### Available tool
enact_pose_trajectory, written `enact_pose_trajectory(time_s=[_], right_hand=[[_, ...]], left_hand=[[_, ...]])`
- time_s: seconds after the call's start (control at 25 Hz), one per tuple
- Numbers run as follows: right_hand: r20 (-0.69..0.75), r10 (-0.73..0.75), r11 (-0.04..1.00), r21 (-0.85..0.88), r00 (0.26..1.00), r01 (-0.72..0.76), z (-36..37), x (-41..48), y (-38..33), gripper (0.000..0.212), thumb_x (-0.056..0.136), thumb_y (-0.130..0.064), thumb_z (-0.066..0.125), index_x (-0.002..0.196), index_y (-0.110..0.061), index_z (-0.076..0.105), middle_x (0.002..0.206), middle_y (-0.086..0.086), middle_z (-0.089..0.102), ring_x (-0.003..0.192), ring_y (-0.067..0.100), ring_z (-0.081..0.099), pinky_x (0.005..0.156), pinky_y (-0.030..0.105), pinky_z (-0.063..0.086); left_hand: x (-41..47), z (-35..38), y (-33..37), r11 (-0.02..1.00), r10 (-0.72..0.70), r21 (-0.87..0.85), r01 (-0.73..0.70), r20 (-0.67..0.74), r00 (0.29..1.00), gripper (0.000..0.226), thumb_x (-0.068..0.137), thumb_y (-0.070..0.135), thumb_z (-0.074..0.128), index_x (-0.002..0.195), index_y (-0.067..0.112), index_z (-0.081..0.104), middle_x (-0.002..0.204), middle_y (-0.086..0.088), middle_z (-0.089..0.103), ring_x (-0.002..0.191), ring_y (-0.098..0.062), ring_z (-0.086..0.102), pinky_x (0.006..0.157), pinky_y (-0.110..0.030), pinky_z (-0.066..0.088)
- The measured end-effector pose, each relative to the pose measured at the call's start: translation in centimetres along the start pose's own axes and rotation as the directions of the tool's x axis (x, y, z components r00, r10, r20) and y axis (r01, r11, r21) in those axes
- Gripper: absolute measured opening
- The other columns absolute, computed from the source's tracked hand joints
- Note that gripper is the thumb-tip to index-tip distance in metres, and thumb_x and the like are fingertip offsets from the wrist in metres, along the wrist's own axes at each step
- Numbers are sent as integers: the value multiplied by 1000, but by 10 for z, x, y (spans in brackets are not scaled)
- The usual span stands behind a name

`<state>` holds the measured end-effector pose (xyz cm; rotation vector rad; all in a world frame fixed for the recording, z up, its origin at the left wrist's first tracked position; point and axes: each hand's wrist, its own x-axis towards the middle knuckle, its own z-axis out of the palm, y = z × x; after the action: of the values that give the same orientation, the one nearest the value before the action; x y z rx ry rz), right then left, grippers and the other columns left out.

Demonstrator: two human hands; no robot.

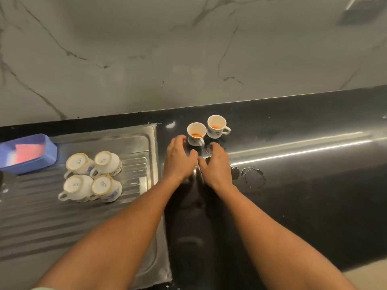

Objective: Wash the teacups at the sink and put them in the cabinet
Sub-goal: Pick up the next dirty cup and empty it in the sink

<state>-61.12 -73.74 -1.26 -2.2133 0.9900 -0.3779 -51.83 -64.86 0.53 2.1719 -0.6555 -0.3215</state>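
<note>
Two upright white teacups stand on the black counter, each with orange dregs inside: the nearer cup and the farther cup to its right. Several washed cups sit upside down on the steel drainboard. My left hand reaches toward the nearer cup, its fingertips just left of it; whether they touch is unclear. My right hand is below the cups, fingers spread, holding nothing.
A blue tray with a pink sponge sits at the drainboard's far left. Wet ring marks show on the black counter to the right. A grey marble wall rises behind.
</note>
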Motion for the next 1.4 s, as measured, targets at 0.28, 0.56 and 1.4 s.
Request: enact_pose_trajectory(time_s=[0.28, 0.56, 1.4], right_hand=[[81, 11, 982, 189, 997, -26, 12, 48, 7, 58, 85, -26, 67, 138, -26, 43, 138, 3, 57, 127, 26, 53, 103, 48, 49], [43, -4, 962, 274, 999, -8, 15, 42, 0, 35, 83, -33, 66, 114, -36, 48, 107, -4, 65, 101, 21, 61, 84, 49, 55], [136, -268, 962, 87, 954, 258, 146, -247, -180, 59, 72, -46, 77, 124, -28, 55, 110, -2, 64, 104, 20, 58, 78, 33, 50]], left_hand=[[42, 20, 4, 933, -181, -286, 219, 152, 972, 78, 83, -10, 64, 148, 29, 45, 146, 4, 54, 136, -16, 48, 105, -32, 43], [28, 18, -6, 916, -258, -310, 255, 32, 966, 52, 94, 7, 67, 142, 25, 54, 136, 3, 62, 125, -15, 58, 107, -44, 50], [-237, -211, -158, 830, -371, -490, 266, -129, 920, 36, 100, 2, 51, 126, 21, 68, 112, 9, 69, 107, -8, 65, 90, -19, 53]])
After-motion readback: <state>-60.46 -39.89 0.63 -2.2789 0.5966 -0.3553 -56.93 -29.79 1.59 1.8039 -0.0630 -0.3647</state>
